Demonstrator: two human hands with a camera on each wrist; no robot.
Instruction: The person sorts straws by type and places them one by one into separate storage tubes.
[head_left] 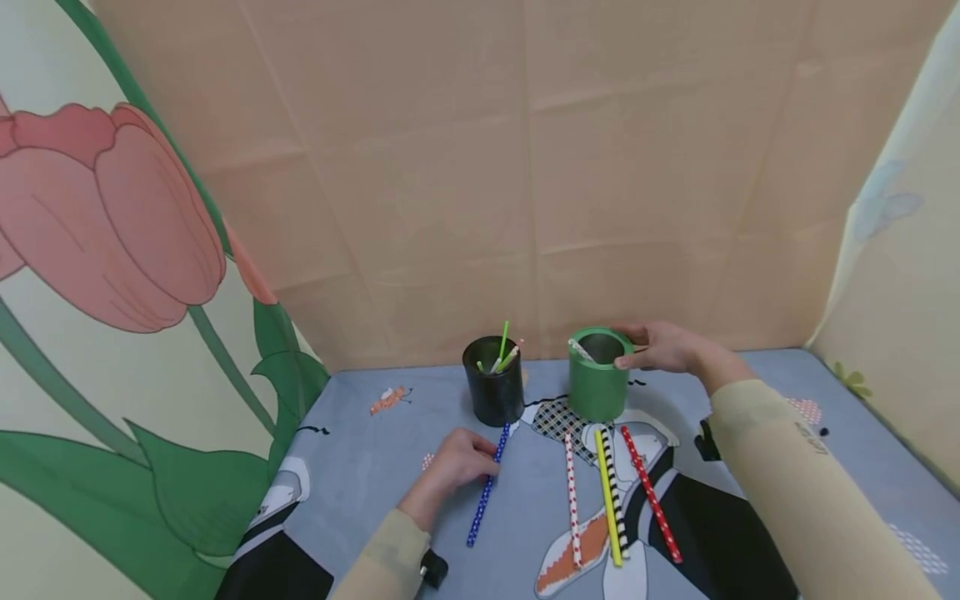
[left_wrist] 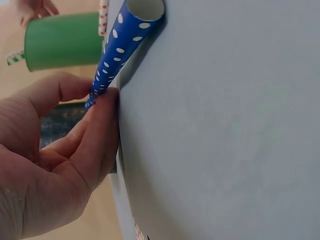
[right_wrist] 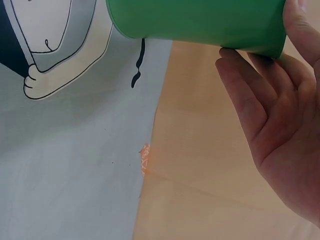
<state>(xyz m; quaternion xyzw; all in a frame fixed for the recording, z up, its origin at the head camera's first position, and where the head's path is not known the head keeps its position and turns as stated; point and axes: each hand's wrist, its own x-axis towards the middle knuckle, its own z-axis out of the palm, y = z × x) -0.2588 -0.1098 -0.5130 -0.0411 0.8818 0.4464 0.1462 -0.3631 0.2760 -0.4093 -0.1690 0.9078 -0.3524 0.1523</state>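
Pinching blue dotted straw [head_left: 483, 504] with left hand [head_left: 459, 457]; gripping green cup [head_left: 596, 392] near rim with right hand [head_left: 667, 347].
Left: narrow pinch, thumb tip and fingers with only the straw between, a little beyond its middle; far end pointing at foot of black cup [head_left: 495, 400], over blue tablecloth [head_left: 360, 483]; flat contact or slight lift, cannot tell. Right: wider spread, thumb on near side, fingers on far side, both touching cup wall. Green cup upright, right of black cup, with patterned straw [head_left: 581, 351] inside, leaning left; several straws inside black cup. Laid out before green cup: red-marked white straw [head_left: 572, 500], yellow straw [head_left: 607, 500], black-striped straw [head_left: 615, 492], white-dotted red straw [head_left: 651, 495].
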